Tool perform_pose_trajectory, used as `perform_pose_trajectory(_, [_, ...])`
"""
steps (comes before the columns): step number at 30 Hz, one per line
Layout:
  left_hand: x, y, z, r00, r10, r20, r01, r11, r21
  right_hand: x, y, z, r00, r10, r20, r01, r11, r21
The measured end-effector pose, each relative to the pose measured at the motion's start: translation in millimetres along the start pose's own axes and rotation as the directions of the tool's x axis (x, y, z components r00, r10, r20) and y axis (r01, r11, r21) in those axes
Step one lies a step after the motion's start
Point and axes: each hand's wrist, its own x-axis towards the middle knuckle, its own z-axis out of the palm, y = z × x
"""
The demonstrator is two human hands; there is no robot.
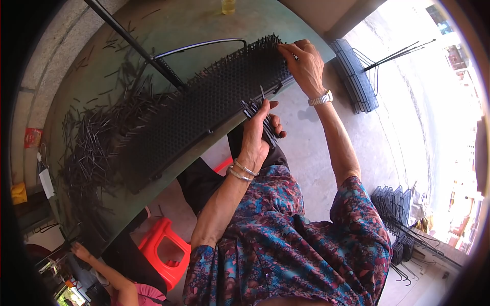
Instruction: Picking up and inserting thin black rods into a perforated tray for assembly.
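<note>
A long black perforated panel (204,104) lies slantwise along the near edge of the green table. Thin dark sticks stand up in its holes along the far edge and at the right end. My left hand (259,127) is closed around a bundle of thin dark sticks (250,108), just off the panel's near edge. At the panel's right end my right hand (303,61) has its thumb and fingers pinched together by the standing sticks. Whatever is between those fingertips is too small to make out.
A heap of loose dark sticks (94,158) covers the left of the green table (286,23). A metal rod frame (199,47) rises behind the panel. Wire racks (357,76) stand on the floor at right. A red stool (166,252) and another person's arm (109,273) are at lower left.
</note>
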Motion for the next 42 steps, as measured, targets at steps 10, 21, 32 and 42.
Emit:
perform_pose_trajectory(10, [-0.9, 2.4, 0.0, 1.000, -0.009, 0.008, 0.009, 1.000, 0.029, -2.2, -20.3, -13.6, 1.000, -0.030, -0.010, 0.029, 0.999, -0.027])
perform_pose_trajectory(21, [5.9, -5.9, -7.7, 0.999, 0.031, -0.011, -0.031, 0.998, 0.049, -21.3, -36.5, -57.8, 0.817, 0.258, 0.516, -0.519, 0.721, 0.460])
perform_pose_trajectory(32, [3.6, -5.0, -5.1, 0.979, -0.041, -0.201, 0.017, 0.993, -0.121, -3.6, -7.8, -21.9, 0.979, 0.198, -0.038, -0.180, 0.943, 0.278])
perform_pose_trajectory(42, [-3.8, 1.1, 6.6, 0.991, 0.041, -0.130, -0.045, 0.999, -0.024, -7.8, -17.0, -23.4, 0.972, 0.225, 0.066, -0.227, 0.974, 0.024])
